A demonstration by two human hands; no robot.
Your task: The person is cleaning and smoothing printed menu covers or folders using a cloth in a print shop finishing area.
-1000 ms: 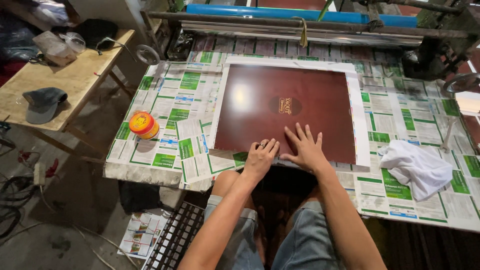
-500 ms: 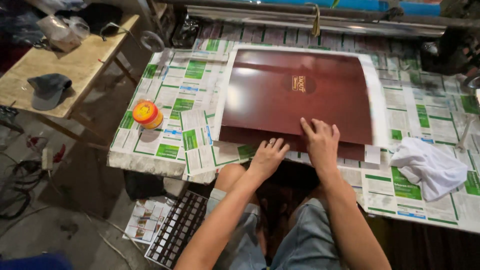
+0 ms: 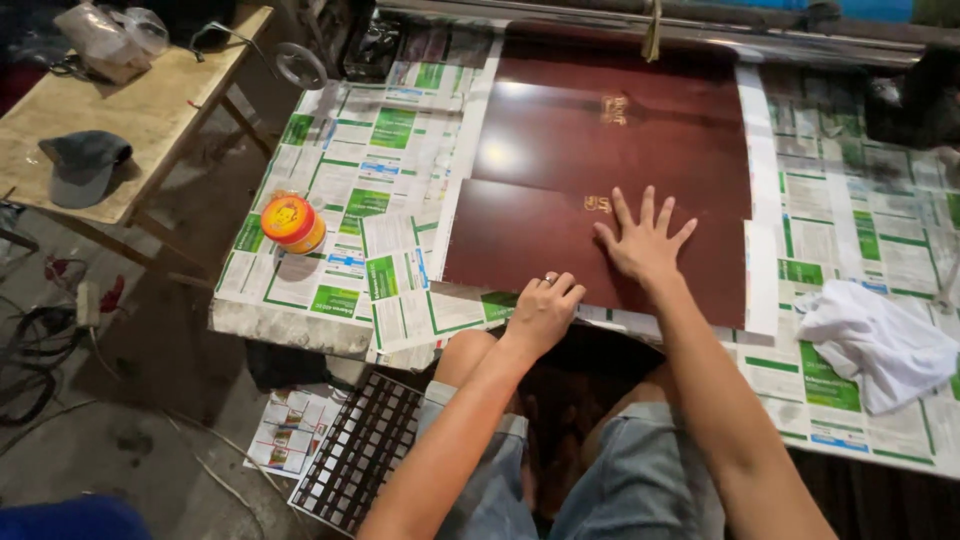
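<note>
On the far left, a grey cap (image 3: 83,165) is lying on a wooden side table (image 3: 170,110), where it was a second ago. Next along, a small orange tin (image 3: 291,222) is sitting on the newspaper-covered worktable (image 3: 330,180), unmoved as well.

What has changed is in the middle. A second ago only one dark red glossy sheet showed; now a front sheet (image 3: 520,240) is lying over the lower part of a second dark red sheet (image 3: 620,140), each bearing a small gold emblem. The front sheet is sitting near the table's front edge and seems to have slid toward the person, so the top sheet is probably being drawn off a stack.

The left hand (image 3: 541,315) is curling its fingers loosely at the sheet's near edge; whether it is pinching the edge, I cannot tell. The right hand (image 3: 643,240), which was nearer the edge before, is now lying flat on the front sheet with fingers spread, pressing down just below the emblem.

On the right, a crumpled white cloth (image 3: 880,340) is resting on the newspaper, apart from both hands.
</note>
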